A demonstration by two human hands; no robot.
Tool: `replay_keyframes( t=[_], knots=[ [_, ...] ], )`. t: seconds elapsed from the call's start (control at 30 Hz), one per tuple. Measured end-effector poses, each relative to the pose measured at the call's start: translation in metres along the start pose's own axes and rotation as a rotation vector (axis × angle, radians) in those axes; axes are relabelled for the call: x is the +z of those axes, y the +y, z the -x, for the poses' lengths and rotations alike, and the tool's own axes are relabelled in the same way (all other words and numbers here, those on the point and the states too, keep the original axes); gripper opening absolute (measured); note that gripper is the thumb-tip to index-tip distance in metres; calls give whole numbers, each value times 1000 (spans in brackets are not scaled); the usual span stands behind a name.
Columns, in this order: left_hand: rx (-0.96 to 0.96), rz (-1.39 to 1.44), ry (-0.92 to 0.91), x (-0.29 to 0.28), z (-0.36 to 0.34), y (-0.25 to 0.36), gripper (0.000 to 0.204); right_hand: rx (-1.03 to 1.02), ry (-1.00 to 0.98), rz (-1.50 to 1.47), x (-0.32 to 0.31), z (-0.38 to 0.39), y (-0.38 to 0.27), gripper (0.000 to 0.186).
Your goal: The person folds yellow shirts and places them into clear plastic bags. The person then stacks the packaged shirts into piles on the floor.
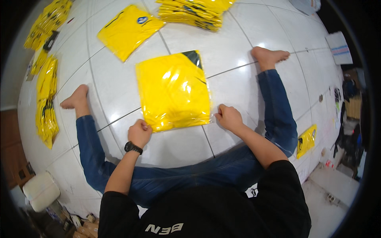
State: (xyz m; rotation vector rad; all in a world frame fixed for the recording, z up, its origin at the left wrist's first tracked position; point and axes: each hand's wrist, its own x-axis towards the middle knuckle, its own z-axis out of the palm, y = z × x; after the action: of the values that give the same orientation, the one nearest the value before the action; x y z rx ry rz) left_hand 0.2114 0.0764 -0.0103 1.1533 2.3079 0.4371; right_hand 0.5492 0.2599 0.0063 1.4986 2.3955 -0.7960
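Observation:
A folded yellow shirt in a clear plastic bag (173, 91) lies flat on the floor between my legs, a dark green patch at its far right corner. My left hand (139, 133), with a black watch on its wrist, is closed at the near left corner of the bag, thumb and fingers pinched on its edge. Beside the near right edge, my right hand (229, 118) has its fingers curled together. Whether those fingers hold the thin plastic rim cannot be made out.
Another bagged yellow shirt (130, 31) lies beyond, next to a tall stack of them (190, 16). More yellow packs (47, 101) lie in a row at left, and one small pack (306, 141) sits beyond my right knee. A cream container (41, 191) stands at lower left.

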Motion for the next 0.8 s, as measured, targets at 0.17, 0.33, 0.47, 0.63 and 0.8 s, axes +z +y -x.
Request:
replay_keyframes(
  t=[0.17, 0.33, 0.47, 0.63, 0.8],
  knots=[
    [763, -52, 38, -11, -4, -7, 31, -378, 293, -58, 19, 6, 12, 14],
    [897, -129, 1, -10, -2, 5, 16, -1038, 444, -72, 15, 22, -45, 28],
    [553, 131, -338, -42, 3, 28, 13, -603, 26, 64, 26, 25, -64, 45],
    [53, 200, -597, -90, -20, 17, 26, -381, -339, -101, -80, 23, -90, 46],
    [547, -414, 93, -29, -7, 40, 55, -436, 467, 129, -3, 8, -114, 56]
  ],
)
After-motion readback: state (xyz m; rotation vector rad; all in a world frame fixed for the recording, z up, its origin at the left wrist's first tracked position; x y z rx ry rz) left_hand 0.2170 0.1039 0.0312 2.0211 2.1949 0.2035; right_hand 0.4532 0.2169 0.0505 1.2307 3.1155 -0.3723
